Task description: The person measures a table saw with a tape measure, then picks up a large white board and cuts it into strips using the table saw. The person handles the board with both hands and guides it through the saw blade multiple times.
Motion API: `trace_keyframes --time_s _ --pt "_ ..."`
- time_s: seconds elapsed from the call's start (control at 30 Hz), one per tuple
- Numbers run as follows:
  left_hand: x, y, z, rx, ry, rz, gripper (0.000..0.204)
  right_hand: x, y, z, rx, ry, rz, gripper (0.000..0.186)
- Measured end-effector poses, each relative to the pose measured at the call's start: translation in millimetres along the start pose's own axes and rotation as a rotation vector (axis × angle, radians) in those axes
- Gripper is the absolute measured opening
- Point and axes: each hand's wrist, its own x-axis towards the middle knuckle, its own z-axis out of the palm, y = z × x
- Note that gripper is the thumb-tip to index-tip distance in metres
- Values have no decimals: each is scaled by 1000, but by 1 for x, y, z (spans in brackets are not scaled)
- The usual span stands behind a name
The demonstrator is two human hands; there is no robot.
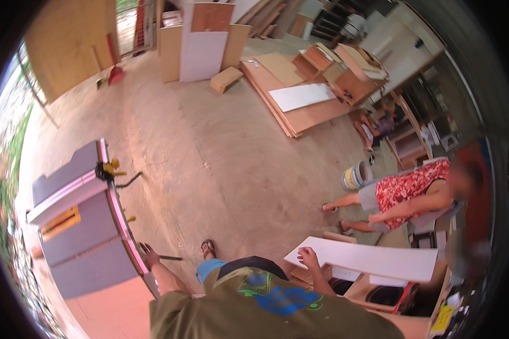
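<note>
Left hand [150, 256]: fingers spread, holding nothing, was at the right edge of the grey worktop [91, 244]. Right hand [308, 258]: loosely curled, empty, was by the left end of the white board [379, 260].

Smooth, perhaps laminated white board [373, 260]; matt grey tabletop [90, 268]; dull concrete floor [237, 169]

From here I can't tell whether the right hand [308, 257] touches the long white board [373, 259], partly hiding the brown wooden cabinet [358, 291] beneath. A co-worker's head [467, 179] above a red patterned top [413, 186] is blurred; the far pale-shirted person [355, 25] is too small to make out.
</note>
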Motion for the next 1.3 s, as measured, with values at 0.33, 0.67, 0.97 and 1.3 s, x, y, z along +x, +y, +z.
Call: trace_keyframes --time_s 0.33,0.67,0.97,1.3 --pt "11 1 0 -507 -151 66 42 15 100 -14 -403 -511 138 23" --pt "31 -2 17 -504 -109 58 42 -18 -56 37 -392 -300 -240 34" --pt "55 -15 40 -570 286 100 44 -14 -23 15 -463 -244 -107 36" --pt "-55 -72 15 584 223 -427 38 -21 68 -153 -395 451 -213 18"
